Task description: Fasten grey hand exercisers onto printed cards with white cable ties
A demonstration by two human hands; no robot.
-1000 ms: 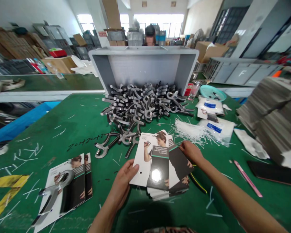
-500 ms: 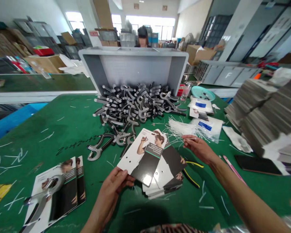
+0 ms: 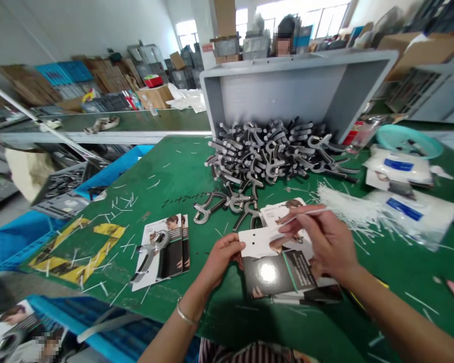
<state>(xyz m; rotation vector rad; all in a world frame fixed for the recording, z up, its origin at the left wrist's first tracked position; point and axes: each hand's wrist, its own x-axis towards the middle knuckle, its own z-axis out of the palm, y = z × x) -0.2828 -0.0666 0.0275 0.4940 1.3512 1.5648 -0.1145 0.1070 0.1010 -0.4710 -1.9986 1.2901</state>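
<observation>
On the green workbench (image 3: pixel 166 166), the left hand (image 3: pixel 221 259) pinches a punched card (image 3: pixel 259 241) steady; the right hand (image 3: pixel 321 237) pinches a white plastic tie (image 3: pixel 304 214) close by.

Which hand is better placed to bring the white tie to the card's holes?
Probably the right hand: it pinches the white cable tie near the holes of the card, while the left hand grips that card.

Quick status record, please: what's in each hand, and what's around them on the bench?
Left hand: holds a hole-punched printed card by its edge.
Right hand: pinches a white plastic cable tie just above the card.
Things: loose white cable ties to the right; a stack of printed cards under the hands.
Rest: hand grip strengtheners heaped before a grey crate on a green table.
</observation>
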